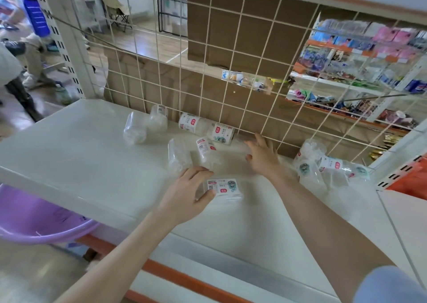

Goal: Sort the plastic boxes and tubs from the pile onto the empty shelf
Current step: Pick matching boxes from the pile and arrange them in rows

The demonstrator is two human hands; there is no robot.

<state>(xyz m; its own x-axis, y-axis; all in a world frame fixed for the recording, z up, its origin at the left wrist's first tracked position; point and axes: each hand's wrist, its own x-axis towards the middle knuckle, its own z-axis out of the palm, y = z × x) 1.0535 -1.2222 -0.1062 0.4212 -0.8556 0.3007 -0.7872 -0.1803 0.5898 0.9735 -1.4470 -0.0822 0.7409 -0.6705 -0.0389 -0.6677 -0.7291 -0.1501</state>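
Observation:
On the white shelf [69,155] lie several clear plastic tubs with white labels. My left hand [189,194] grips a flat clear box with a printed label [225,190] near the shelf's middle. My right hand [263,155] hovers with fingers spread, holding nothing, just short of the wire grid. Two labelled tubs [205,127] lie on their sides along the grid, and two more [191,152] lie just beyond my left hand. Two unlabelled ones [145,125] sit further left. A pile of tubs [323,166] is heaped at the right end.
A wire grid [231,55] backed by brown cardboard closes the shelf's rear. A purple basin [34,219] sits below the shelf at the left. Stocked shelves [360,72] show through the grid at the right. A person's legs [13,81] stand at the far left.

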